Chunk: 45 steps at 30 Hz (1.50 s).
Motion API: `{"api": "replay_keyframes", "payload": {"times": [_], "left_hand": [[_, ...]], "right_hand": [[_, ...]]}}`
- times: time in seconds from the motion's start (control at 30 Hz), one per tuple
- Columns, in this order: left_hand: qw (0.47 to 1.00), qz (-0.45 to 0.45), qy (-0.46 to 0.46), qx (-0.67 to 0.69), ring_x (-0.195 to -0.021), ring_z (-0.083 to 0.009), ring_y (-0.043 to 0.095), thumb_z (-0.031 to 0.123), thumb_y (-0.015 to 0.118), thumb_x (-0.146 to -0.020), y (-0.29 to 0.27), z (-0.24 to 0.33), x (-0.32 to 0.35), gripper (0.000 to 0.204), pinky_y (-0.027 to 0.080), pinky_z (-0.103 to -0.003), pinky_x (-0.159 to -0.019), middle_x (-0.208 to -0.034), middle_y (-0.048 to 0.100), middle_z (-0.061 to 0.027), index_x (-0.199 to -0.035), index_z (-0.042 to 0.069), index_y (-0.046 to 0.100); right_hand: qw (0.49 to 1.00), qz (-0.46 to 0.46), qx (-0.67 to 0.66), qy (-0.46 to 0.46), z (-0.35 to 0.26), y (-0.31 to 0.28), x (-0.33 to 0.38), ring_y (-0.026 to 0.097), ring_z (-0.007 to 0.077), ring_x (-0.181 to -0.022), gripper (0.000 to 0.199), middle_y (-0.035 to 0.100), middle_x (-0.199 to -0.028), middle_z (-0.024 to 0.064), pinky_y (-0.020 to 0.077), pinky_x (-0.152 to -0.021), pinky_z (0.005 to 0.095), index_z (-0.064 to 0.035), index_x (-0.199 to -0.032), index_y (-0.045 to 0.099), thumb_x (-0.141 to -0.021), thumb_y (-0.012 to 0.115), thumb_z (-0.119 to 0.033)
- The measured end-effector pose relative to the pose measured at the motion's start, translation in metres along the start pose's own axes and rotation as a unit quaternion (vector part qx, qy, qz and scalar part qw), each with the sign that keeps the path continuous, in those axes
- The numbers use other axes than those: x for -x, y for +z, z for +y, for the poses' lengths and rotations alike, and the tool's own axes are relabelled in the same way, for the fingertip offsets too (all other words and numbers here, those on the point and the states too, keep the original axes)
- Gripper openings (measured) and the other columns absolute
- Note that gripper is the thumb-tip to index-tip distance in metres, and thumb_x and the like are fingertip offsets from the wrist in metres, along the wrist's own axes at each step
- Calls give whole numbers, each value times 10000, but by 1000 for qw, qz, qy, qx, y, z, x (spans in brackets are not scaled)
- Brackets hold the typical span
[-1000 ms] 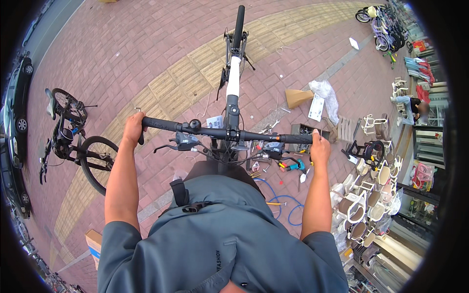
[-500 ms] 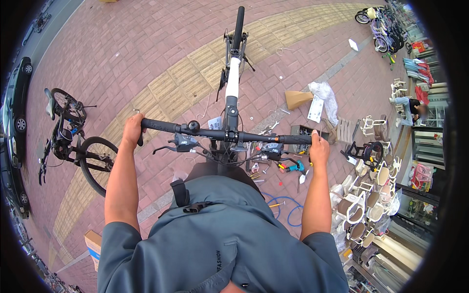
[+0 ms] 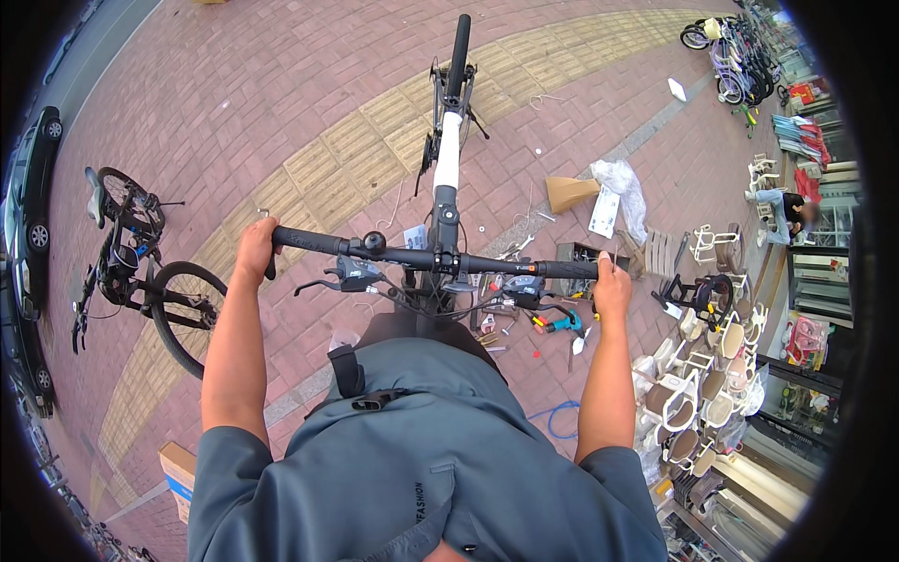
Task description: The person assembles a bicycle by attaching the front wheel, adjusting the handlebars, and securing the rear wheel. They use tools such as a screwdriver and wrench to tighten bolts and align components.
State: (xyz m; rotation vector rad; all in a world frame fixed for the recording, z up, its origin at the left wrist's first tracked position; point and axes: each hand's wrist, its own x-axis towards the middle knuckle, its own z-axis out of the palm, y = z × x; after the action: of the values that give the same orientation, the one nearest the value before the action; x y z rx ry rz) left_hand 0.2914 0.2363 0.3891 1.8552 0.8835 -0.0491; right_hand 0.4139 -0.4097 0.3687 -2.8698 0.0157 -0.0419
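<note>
Hands (image 3: 255, 248) (image 3: 613, 287) almost unmoved, curled round handlebar (image 3: 398, 256) ends

On red brick paving (image 3: 300, 70) crossed by a yellow band (image 3: 346, 155), a black bicycle (image 3: 122, 255) stands near dark parked cars (image 3: 42, 167) at left, a cardboard box (image 3: 177, 459) sits at lower left, and at right brown cardboard (image 3: 567, 195) lies beside clear plastic (image 3: 622, 181), with white-framed seats (image 3: 716, 412) clustered below and more bicycles (image 3: 731, 67) at upper right.
</note>
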Motion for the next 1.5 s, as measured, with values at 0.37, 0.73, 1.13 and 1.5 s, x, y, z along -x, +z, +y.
{"api": "replay_keyframes", "payload": {"times": [0.37, 0.73, 1.13, 1.5], "left_hand": [[1000, -1, -5, 2, -550, -149, 491, 353, 521, -946, 2, 2, 1, 418, 379, -342, -581, -579, 550, -46, -654, 63, 593], [1000, 1, 5, 13, -550, -154, 495, 335, 510, -933, 4, 0, 1, 414, 378, -343, -581, -578, 550, -60, -650, 44, 591], [930, 215, 217, -204, -743, -266, 686, 265, 664, -925, 20, 49, 24, 248, 511, -373, -698, -781, 686, -171, -931, 36, 758], [861, -208, 417, -205, -881, -355, 687, 230, 767, -876, 169, 173, 60, 264, 542, -417, -772, -963, 735, -147, -1096, 85, 752]], "right_hand": [[999, -7, -26, 29, 9, 6, -2, 604, 555, -956, 672, 673, -955, 342, 435, -870, 602, 50, -883, 696, -1029, 378, -524], [996, -16, -57, 63, 12, 6, -2, 606, 558, -965, 695, 671, -976, 352, 438, -889, 590, 65, -898, 710, -1000, 407, -553], [982, -83, 142, 97, -80, -79, -22, 687, 443, -987, 432, 718, -985, 270, 538, -853, 538, 25, -1045, 701, -980, 562, -379], [925, -251, 26, -285, -257, -51, -48, 680, 433, -986, 230, 715, -1032, 206, 535, -833, 549, -47, -1003, 703, -939, 595, -239]]}}
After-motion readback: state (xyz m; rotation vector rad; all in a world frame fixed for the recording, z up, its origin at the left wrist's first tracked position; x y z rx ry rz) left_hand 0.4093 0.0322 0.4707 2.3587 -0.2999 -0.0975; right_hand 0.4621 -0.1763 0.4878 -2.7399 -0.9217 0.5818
